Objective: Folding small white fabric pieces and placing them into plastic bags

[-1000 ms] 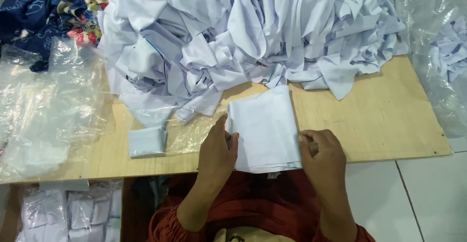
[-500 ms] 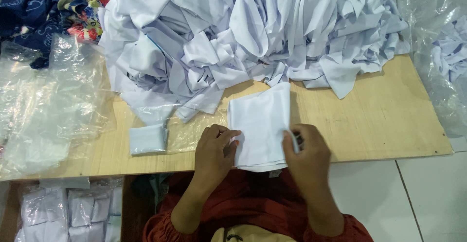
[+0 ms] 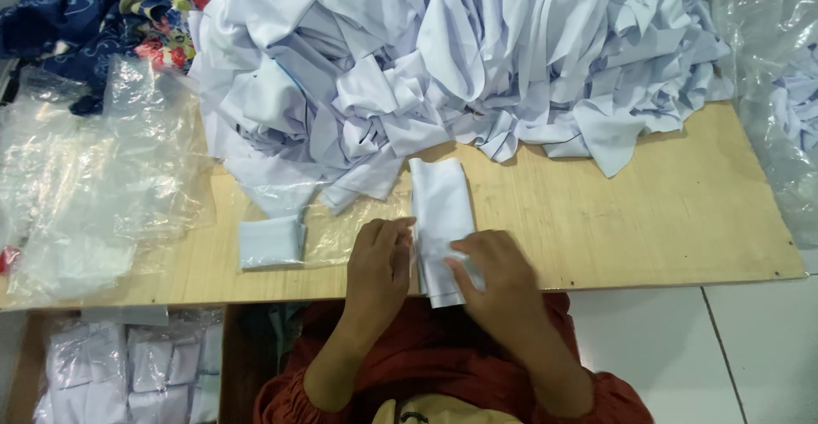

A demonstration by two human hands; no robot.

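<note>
Two hands flat, left hand, right hand, pressing folded white cloth

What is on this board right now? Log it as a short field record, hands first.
left hand: pressing the left edge of the folded white cloth
right hand: flat on the cloth's near end
cloth shape: narrow strip, lengthwise away from the person
surface: wooden board
behind: heap of white garments
left of hands: small folded white piece, clear plastic bags

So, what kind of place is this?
Probably a garment packing workroom: a big heap of white cloth pieces on a plywood table, clear plastic bags, and bagged folded pieces below.
</note>
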